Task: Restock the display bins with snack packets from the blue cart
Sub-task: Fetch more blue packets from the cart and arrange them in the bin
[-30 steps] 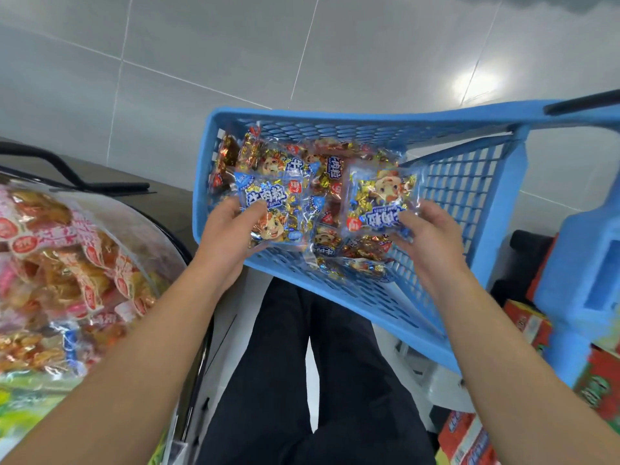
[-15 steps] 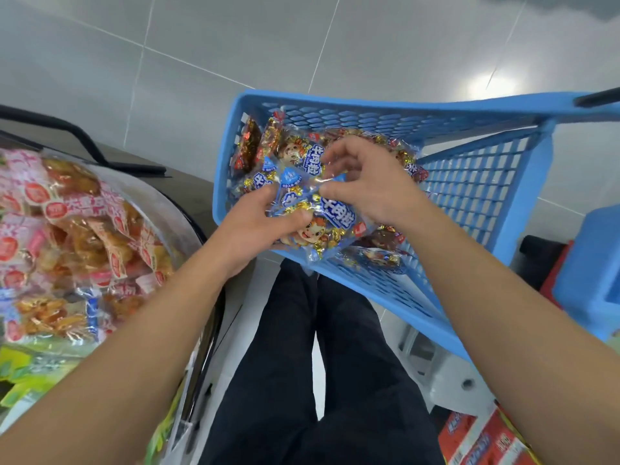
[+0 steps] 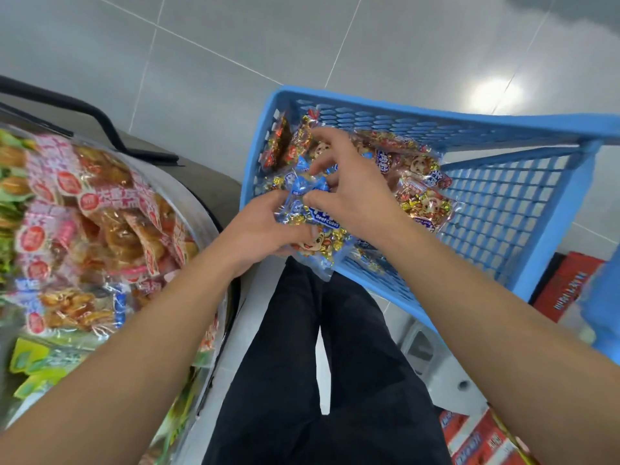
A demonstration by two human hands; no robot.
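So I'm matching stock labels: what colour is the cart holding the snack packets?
Light blue, with perforated mesh walls; the cart shows in the head view.

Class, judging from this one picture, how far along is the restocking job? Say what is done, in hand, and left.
Done: the clear display bin on the left already holds pink-labelled snack bags. In hand: the left hand and right hand together grip a blue beef-cube snack packet at the blue plastic cart. Left: more packets lie in the cart; none of these has reached a bin.

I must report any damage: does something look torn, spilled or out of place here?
Nothing stands out. Both hands gather sealed snack packets at the blue cart; none looks torn or spilled.
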